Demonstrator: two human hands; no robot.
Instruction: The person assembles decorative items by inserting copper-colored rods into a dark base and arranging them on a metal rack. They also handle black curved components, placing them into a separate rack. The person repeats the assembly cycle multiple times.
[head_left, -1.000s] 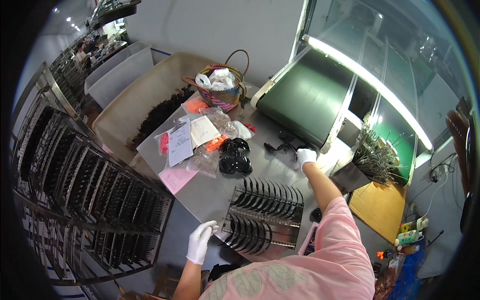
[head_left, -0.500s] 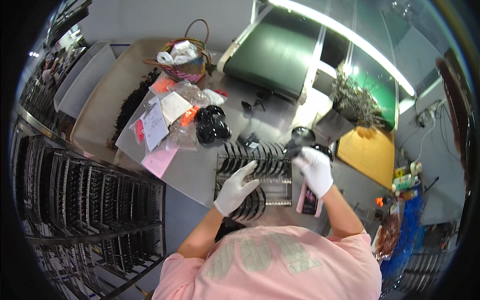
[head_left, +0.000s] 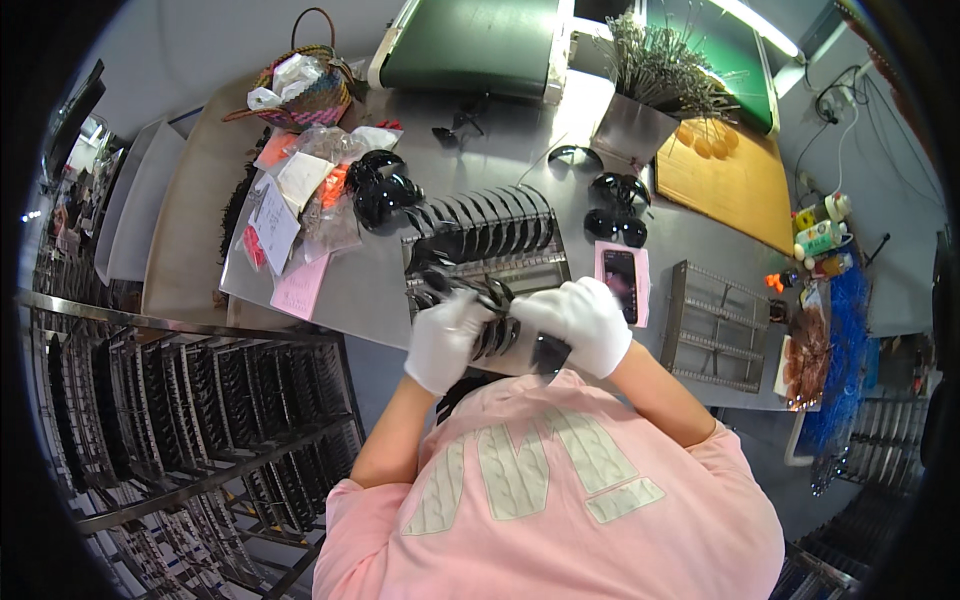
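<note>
Both my hands wear white gloves and meet over the near part of a metal rack (head_left: 540,275). Rows of curved black glossy pieces (head_left: 490,225), like sunglasses fronts, stand on edge in it. My left hand (head_left: 447,340) is closed at the rack's near left, its fingertips against a black sunglasses piece (head_left: 497,295). From the right, my right hand (head_left: 585,322) reaches the same piece with bent fingers; motion blurs both hands. A dark lens-like part (head_left: 550,356) shows below the right hand; whether it belongs to the same piece cannot be made out.
Loose black sunglasses (head_left: 615,228) lie beyond a phone (head_left: 620,285) on pink paper. At right sits another metal rack (head_left: 715,325). Bagged parts and papers (head_left: 278,225), a woven basket (head_left: 310,95) and a green conveyor (head_left: 475,45) stand farther back. Loaded shelving (head_left: 200,420) flanks the table's left.
My right hand has come from beyond the rack's right side back toward my body, beside my left hand. The left hand's spread fingers have closed. The view has shifted, showing more of the table's right.
</note>
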